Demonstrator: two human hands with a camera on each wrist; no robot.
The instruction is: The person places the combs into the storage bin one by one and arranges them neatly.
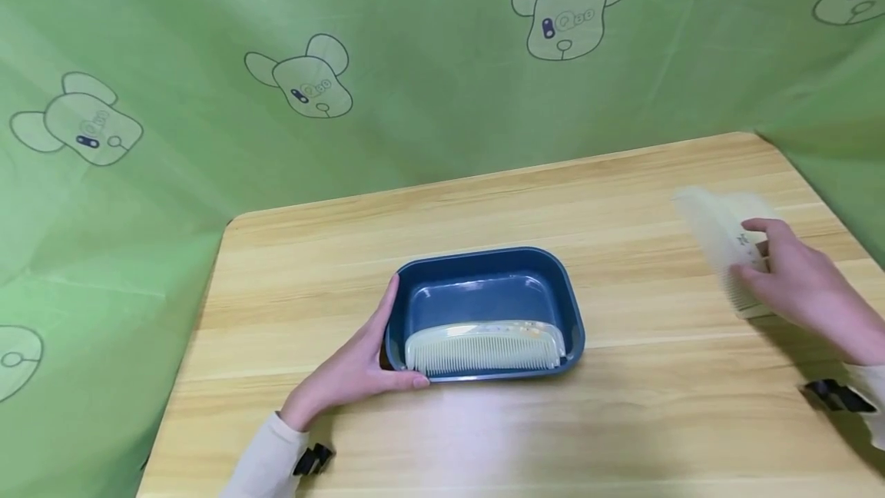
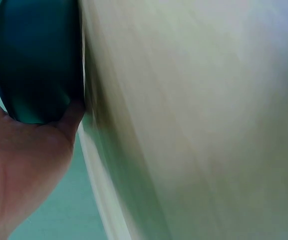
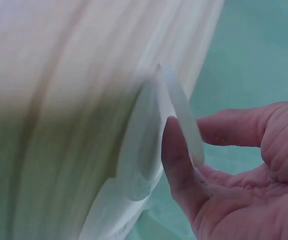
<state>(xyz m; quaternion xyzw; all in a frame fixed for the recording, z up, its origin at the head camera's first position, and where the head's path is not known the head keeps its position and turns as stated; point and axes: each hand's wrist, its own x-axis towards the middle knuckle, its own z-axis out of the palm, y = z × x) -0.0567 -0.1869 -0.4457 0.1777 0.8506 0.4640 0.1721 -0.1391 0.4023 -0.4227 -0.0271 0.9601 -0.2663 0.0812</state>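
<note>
A blue tray (image 1: 484,253) stands on the wooden table, a pale comb (image 1: 484,348) lying along its near wall. The left hand (image 1: 353,367) grips the tray's left end, thumb at the near edge and fingers along the side; the left wrist view shows that hand (image 2: 26,165) around the dark tray (image 2: 36,60). Out at the right, the right hand (image 1: 802,275) pinches a pale comb (image 1: 712,229), blurred. In the right wrist view this comb (image 3: 183,112) stands between the thumb and fingers of the hand (image 3: 238,185), beside further pale, comb-like pieces (image 3: 139,145) at the table.
The wooden table (image 1: 311,290) has its far edge against a green cloth (image 1: 415,83) printed with bear heads. More green cloth hangs at the left and right. A black band piece (image 1: 313,459) is at the left wrist, another (image 1: 838,396) at the right.
</note>
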